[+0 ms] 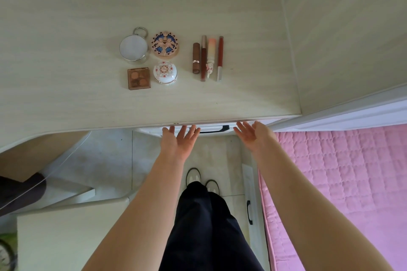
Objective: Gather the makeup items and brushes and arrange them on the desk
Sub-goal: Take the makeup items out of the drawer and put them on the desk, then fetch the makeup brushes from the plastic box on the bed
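Pale wood-grain desk [66,61], makeup laid out in two groups near the middle. On the left, four compacts in a square: round mirror [133,47] with a metal ring at the far left, patterned blue-and-peach compact [165,44] just beside it on the right, brown eyeshadow palette [139,78] at the near left, white domed compact [165,72] next to that. To the right, apart from the compacts, four slim sticks side by side, lengthwise toward the wall: brown lipstick [196,58], dark red lip gloss [203,58], peach-and-white tube [211,56], red pencil [220,58].

Both arms stretched forward below the desk's front edge. Left hand [179,142] palm up, fingers straight and spread, holding nothing, fingertips by the drawer front with the black handle [214,130]. Right hand [251,134] likewise loose and empty, fingers extended toward the desk edge. Neither touching any makeup.

Pink quilted bedding [341,182] at the right; dark trousers and two shoes below.
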Action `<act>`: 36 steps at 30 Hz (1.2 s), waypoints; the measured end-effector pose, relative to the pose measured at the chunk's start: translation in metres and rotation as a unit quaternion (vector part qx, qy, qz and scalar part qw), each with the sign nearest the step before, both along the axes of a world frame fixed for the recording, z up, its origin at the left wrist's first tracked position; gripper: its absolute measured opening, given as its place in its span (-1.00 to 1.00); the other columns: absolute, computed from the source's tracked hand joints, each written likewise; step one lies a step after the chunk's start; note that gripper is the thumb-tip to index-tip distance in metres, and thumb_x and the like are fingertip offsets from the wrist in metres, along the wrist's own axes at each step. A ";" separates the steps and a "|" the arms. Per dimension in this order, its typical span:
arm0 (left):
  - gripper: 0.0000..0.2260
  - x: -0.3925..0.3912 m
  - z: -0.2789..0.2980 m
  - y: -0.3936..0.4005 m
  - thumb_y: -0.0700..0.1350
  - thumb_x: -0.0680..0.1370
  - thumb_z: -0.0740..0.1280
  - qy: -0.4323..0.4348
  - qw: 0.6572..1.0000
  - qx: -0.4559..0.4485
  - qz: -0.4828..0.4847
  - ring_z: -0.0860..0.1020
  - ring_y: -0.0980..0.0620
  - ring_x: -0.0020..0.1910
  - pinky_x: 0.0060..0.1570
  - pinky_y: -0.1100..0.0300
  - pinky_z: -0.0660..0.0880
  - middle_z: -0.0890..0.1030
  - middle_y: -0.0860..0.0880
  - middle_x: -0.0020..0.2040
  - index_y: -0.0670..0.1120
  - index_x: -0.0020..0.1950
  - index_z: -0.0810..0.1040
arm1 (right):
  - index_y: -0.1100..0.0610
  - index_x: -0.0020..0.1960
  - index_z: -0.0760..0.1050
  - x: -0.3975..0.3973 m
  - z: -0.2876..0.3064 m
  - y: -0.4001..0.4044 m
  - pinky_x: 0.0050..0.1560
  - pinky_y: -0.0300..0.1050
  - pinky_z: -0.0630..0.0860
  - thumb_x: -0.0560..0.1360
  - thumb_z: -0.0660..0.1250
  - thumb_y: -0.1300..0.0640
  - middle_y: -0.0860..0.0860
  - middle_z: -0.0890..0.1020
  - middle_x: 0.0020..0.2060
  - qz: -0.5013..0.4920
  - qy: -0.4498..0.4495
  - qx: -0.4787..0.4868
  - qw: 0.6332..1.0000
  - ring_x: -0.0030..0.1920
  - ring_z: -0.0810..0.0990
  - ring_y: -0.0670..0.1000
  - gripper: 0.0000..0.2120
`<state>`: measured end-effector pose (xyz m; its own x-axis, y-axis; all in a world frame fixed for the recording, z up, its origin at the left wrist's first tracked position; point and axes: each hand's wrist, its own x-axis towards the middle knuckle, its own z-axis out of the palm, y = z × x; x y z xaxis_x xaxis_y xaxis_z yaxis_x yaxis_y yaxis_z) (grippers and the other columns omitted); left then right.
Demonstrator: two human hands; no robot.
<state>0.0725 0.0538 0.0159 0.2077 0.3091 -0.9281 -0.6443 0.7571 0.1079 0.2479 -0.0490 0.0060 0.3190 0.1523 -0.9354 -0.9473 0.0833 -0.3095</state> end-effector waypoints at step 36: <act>-0.75 -0.004 0.106 -0.235 -0.12 0.57 0.23 -0.021 -0.071 0.701 -0.709 0.53 0.00 0.11 0.09 0.07 0.49 0.60 -0.03 0.13 -0.06 0.24 0.52 | 0.18 0.45 0.26 -0.260 0.124 -0.290 0.34 -0.15 0.24 0.61 0.15 0.08 0.07 0.37 0.38 0.182 -0.342 -0.487 0.783 0.40 0.30 0.04 -0.57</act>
